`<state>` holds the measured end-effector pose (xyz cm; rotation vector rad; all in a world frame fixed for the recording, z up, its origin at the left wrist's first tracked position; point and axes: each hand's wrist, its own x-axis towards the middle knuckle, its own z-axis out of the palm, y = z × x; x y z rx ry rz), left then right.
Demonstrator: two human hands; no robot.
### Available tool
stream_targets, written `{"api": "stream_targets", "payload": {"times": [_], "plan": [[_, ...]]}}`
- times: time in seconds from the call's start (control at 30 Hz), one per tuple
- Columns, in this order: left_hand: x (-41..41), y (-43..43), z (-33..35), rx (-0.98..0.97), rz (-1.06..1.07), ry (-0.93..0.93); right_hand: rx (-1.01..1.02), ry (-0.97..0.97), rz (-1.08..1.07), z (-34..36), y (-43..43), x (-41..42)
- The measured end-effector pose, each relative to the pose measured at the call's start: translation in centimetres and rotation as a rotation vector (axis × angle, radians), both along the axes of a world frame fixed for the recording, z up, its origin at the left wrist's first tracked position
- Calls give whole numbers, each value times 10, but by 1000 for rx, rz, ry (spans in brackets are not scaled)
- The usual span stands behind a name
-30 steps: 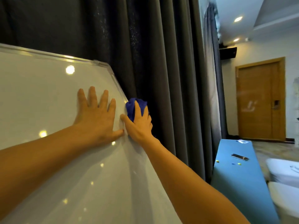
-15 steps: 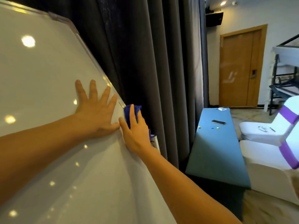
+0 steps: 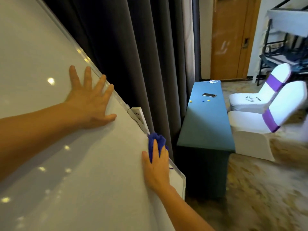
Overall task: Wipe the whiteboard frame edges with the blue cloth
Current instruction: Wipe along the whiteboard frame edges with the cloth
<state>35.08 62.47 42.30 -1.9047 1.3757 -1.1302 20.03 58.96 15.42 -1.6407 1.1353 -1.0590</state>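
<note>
A large whiteboard fills the left of the view, its pale frame edge running diagonally down to a lower right corner. My left hand lies flat on the board, fingers spread, fingertips near the frame. My right hand presses a bunched blue cloth against the right frame edge, low down near the corner. A white clip or bracket sits on the frame between the two hands.
Dark grey curtains hang right behind the board. A blue-covered table with a phone and small pieces stands to the right. Two white-covered chairs with purple sashes, a wooden door and patterned carpet lie beyond.
My right hand has slid the blue cloth down the right frame edge, from beside my left hand to near the lower corner. The view has tilted downward.
</note>
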Motion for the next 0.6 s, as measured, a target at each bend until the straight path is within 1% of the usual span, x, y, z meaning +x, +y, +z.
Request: {"api": "stream_targets", "payload": {"times": [0.07,0.1,0.2,0.27,0.33,0.4,0.43,0.5,0.53,0.6], "plan": [[-13,-1,-15,62,-1,-12,234,56,-67,-18,-13,-15],[-20,-1,-24,85,3,-11,260,73,-73,-17,-15,-16],[-34,0,-44,104,35,-23,103,-34,-14,10,-19,2],[-40,1,-52,115,48,-34,23,-63,52,30,-15,18],[-45,0,-56,126,59,-43,-23,-93,58,28,-19,21],[-45,0,-59,129,42,-38,-14,-136,3,7,-32,8],[-46,0,-59,129,33,-30,22,-96,-27,-5,-39,1],[-48,0,-62,134,32,-10,118,17,-11,-19,-48,-8],[-50,-1,-65,138,34,-6,124,26,19,-18,-48,-7],[-52,-2,-73,135,43,-13,53,7,75,-4,-41,4]]}}
